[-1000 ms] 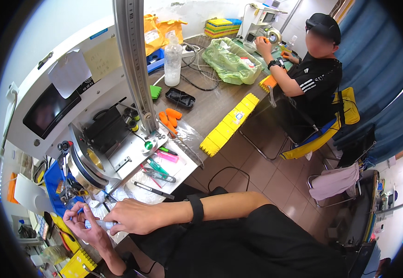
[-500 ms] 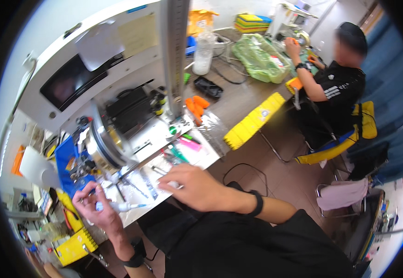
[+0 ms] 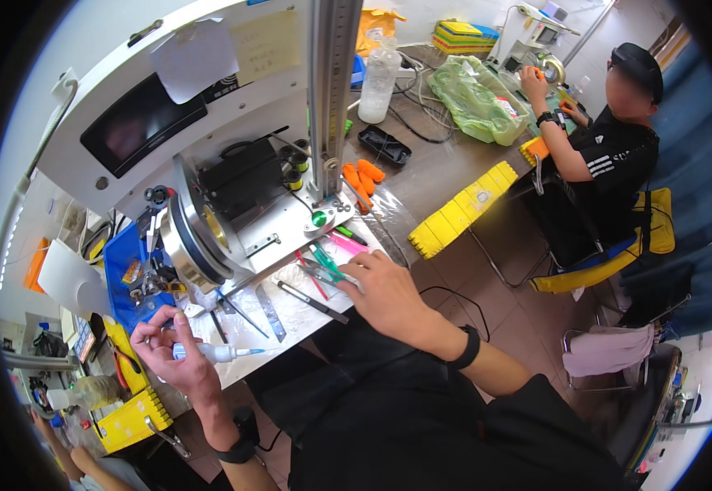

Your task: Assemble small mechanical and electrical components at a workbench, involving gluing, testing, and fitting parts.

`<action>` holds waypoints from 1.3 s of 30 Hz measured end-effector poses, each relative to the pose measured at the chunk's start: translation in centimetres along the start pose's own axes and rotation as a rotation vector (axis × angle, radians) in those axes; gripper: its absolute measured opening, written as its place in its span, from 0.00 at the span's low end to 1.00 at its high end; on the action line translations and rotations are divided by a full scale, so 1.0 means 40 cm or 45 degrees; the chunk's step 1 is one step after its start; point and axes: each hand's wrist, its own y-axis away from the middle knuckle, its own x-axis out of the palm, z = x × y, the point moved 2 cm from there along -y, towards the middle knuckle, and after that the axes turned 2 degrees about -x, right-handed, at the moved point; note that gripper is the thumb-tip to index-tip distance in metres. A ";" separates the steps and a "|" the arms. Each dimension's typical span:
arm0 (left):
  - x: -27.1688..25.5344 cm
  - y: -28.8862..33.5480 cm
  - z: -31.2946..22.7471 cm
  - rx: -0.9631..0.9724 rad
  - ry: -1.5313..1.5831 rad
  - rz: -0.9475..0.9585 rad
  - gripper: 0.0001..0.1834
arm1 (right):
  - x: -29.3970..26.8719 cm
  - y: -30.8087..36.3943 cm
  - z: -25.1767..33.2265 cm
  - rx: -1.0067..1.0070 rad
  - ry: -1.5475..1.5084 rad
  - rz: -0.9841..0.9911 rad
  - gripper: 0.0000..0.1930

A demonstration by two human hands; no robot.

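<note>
My left hand (image 3: pixel 172 352) is closed around a small white squeeze bottle (image 3: pixel 218 353) with a thin blue needle tip pointing right. Its fingers are curled above the white work surface (image 3: pixel 250 368). My right hand (image 3: pixel 389 299) is over the tools at the right, fingers bent together; what lies between thumb and forefinger is hard to make out. Right by its fingertips are a green-handled tool (image 3: pixel 324 259) with grey jaws and a red stick (image 3: pixel 313 276). A dark pen-like tool (image 3: pixel 311 301) lies nearer me. Left of it are a clear strip (image 3: pixel 270 315) and a thin dark rod (image 3: pixel 243 317).
A white machine with a round metal drum (image 3: pixel 188 245) stands behind my hands. At its left is a blue tray (image 3: pixel 123 278) of small parts. Orange finger cots (image 3: pixel 362 178) and a black case (image 3: pixel 385 145) lie beyond the upright post (image 3: pixel 327 106). A person (image 3: pixel 610 139) sits working at the right.
My right hand has moved right and away from me, over to the green-handled tool, uncovering the dark pen-like tool. My left hand keeps the bottle almost in place. The view has shifted slightly.
</note>
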 end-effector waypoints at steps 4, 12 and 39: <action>0.010 0.001 -0.012 -0.018 -0.002 -0.020 0.16 | 0.028 -0.009 0.020 -0.023 -0.016 -0.024 0.14; 0.006 0.002 -0.009 0.005 -0.004 0.004 0.15 | 0.063 -0.020 0.019 -0.064 0.110 -0.048 0.14; -0.004 -0.001 -0.005 0.102 -0.084 0.026 0.17 | 0.045 0.000 0.090 -0.126 -0.016 -0.141 0.12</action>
